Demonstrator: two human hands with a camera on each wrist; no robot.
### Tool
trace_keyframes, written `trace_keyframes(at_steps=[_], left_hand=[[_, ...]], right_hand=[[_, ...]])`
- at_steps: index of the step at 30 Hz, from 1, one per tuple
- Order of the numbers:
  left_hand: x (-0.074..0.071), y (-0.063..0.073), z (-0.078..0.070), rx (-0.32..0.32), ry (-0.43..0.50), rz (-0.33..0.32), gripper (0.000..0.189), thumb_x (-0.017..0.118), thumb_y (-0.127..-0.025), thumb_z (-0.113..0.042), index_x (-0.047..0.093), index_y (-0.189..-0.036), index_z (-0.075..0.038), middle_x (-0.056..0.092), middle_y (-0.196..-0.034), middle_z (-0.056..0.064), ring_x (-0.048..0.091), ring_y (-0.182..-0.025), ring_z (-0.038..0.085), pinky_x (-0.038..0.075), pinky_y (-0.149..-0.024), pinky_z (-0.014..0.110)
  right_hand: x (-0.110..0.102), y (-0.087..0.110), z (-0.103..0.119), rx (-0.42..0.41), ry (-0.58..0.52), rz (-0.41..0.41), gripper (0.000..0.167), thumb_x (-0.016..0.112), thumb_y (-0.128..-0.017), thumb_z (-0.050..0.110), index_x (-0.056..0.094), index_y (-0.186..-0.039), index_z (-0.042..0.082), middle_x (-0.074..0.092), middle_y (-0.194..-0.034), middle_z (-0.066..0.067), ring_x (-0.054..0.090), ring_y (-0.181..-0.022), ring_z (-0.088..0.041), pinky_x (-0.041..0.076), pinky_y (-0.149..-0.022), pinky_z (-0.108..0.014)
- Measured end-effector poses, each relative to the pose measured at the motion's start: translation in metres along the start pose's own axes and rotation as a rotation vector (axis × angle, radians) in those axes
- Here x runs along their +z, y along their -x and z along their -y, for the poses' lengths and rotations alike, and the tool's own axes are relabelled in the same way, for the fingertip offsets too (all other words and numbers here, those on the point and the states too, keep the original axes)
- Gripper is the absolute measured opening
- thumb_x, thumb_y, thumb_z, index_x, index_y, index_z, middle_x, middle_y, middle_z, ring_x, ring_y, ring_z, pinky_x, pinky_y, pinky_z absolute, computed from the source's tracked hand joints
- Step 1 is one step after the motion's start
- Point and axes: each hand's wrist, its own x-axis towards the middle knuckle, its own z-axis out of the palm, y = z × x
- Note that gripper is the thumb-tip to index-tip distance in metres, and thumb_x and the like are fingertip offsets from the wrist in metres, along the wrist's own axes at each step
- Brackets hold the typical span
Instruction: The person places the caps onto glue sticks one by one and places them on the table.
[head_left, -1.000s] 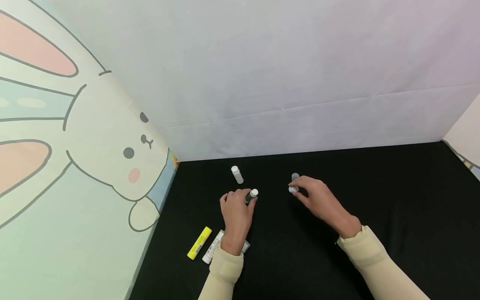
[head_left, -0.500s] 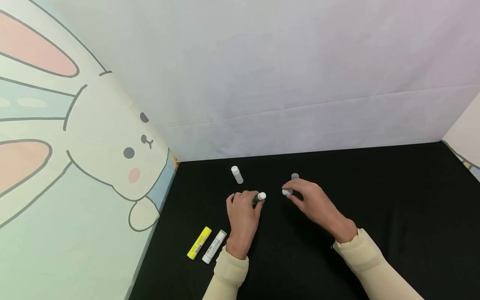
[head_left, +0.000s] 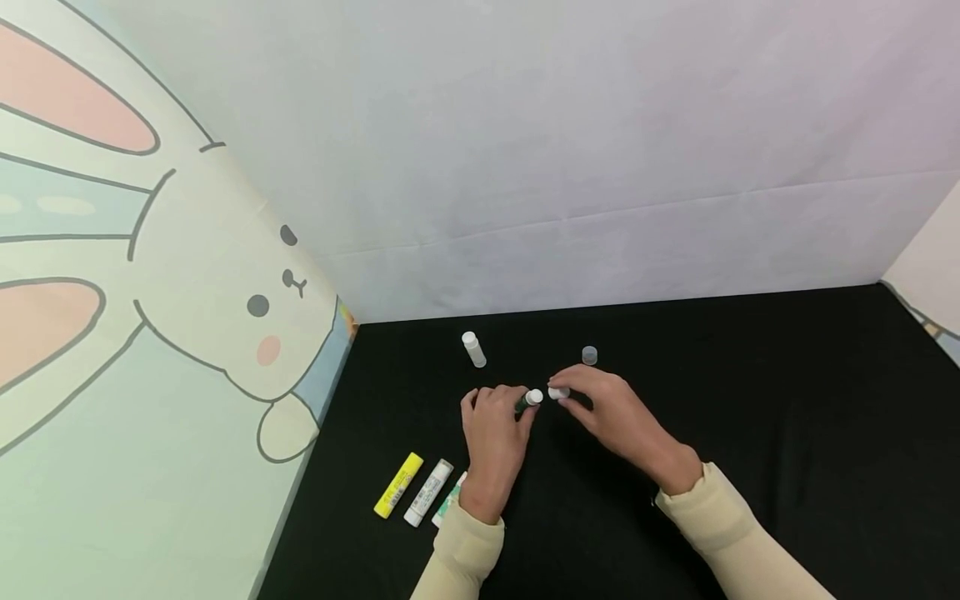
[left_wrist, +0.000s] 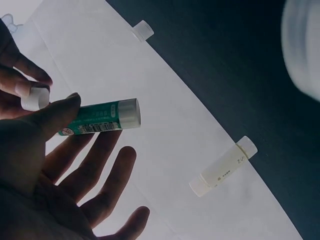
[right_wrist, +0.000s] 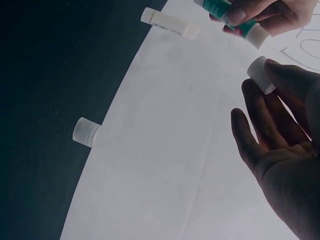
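Observation:
My left hand [head_left: 495, 429] pinches a green glue stick [left_wrist: 97, 119] between thumb and fingers, its white end pointing toward my right hand. My right hand [head_left: 618, 417] holds a small white cap [right_wrist: 261, 75] by thumb and fingertips. In the head view a narrow gap separates cap and glue stick. Behind the left hand, a white glue stick [head_left: 475, 350] stands upright on the black cloth. A translucent cap [head_left: 589, 356] stands just beyond the right hand.
A yellow glue stick [head_left: 399, 486] and a white glue stick [head_left: 429, 493] lie at the front left of the black table [head_left: 750, 375]. Beside them a green-and-white stick [head_left: 450, 502] is partly hidden by the left wrist. A pale cloth wall [head_left: 600, 167] rises behind the table.
My right hand has moved left with the white cap, and my left hand has moved right with the green glue stick. They are now close together. The other things lie as before.

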Motion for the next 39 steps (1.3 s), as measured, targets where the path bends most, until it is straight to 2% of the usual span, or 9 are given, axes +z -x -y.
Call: trace_keyframes(at_steps=[7, 13, 21, 29, 39], left_hand=[[0.000, 0.001, -0.004, 0.006, 0.007, 0.000, 0.018, 0.091, -0.085, -0.026, 0.082, -0.098, -0.018, 0.079, -0.095, -0.002, 0.070, -0.090, 0.020, 0.050, -0.098, 0.053], [0.000, 0.003, -0.005, -0.006, 0.022, 0.042, 0.015, 0.089, -0.088, -0.026, 0.083, -0.099, -0.018, 0.080, -0.097, -0.003, 0.070, -0.092, 0.020, 0.050, -0.101, 0.053], [0.000, 0.004, -0.008, 0.019, 0.017, 0.039, 0.015, 0.088, -0.088, -0.026, 0.084, -0.100, -0.018, 0.080, -0.097, -0.002, 0.070, -0.093, 0.021, 0.050, -0.102, 0.054], [0.004, 0.008, -0.008, 0.045, -0.031, 0.049, 0.017, 0.088, -0.089, -0.027, 0.084, -0.102, -0.018, 0.080, -0.097, -0.002, 0.070, -0.093, 0.020, 0.050, -0.103, 0.053], [0.001, 0.012, -0.010, 0.099, -0.115, 0.018, 0.017, 0.088, -0.088, -0.029, 0.083, -0.101, -0.019, 0.079, -0.099, -0.003, 0.068, -0.094, 0.020, 0.050, -0.104, 0.053]], right_hand=[[0.001, 0.001, 0.004, -0.030, 0.007, -0.017, 0.036, 0.083, -0.085, -0.007, 0.076, -0.117, 0.008, 0.073, -0.120, -0.005, 0.073, -0.104, -0.020, 0.063, -0.084, -0.037], [0.002, 0.001, 0.005, -0.044, 0.007, -0.012, 0.037, 0.084, -0.085, -0.007, 0.075, -0.118, 0.007, 0.073, -0.120, -0.005, 0.074, -0.104, -0.019, 0.063, -0.085, -0.037], [0.003, 0.002, 0.005, -0.060, -0.010, 0.005, 0.036, 0.084, -0.085, -0.006, 0.075, -0.117, 0.007, 0.074, -0.118, -0.004, 0.073, -0.105, -0.018, 0.063, -0.087, -0.036], [0.004, 0.003, 0.005, -0.094, -0.021, 0.017, 0.038, 0.085, -0.083, -0.007, 0.075, -0.117, 0.007, 0.073, -0.117, -0.003, 0.073, -0.106, -0.018, 0.063, -0.087, -0.036], [0.002, 0.003, 0.006, -0.071, -0.010, 0.057, 0.033, 0.085, -0.086, -0.004, 0.076, -0.115, 0.009, 0.074, -0.115, -0.001, 0.072, -0.104, -0.017, 0.062, -0.086, -0.035]])
